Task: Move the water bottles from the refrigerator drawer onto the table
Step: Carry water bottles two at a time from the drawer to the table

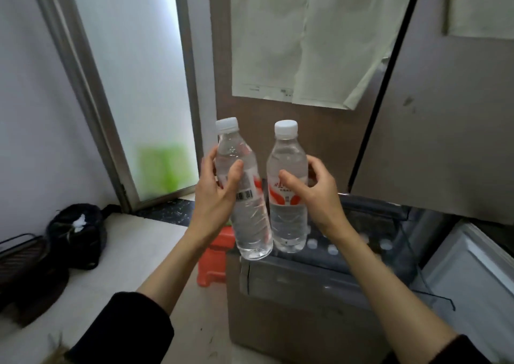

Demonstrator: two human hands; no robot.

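Note:
My left hand (215, 188) is closed around a clear water bottle (251, 224) with a white cap and a red-and-white label; it tilts slightly, bottom to the right. My right hand (317, 194) grips a second, upright water bottle (288, 152) of the same kind. Both bottles are held up side by side, almost touching, above the open refrigerator drawer (306, 277). Inside the drawer, white caps of more bottles (332, 249) show behind my right wrist. No table is in view.
The brown refrigerator doors (434, 113) stand ahead with white papers (300, 43) stuck on. A red plastic stool (215, 260) sits left of the drawer. Dark bags (75, 233) lie on the floor at left, beside a frosted glass door (144, 85).

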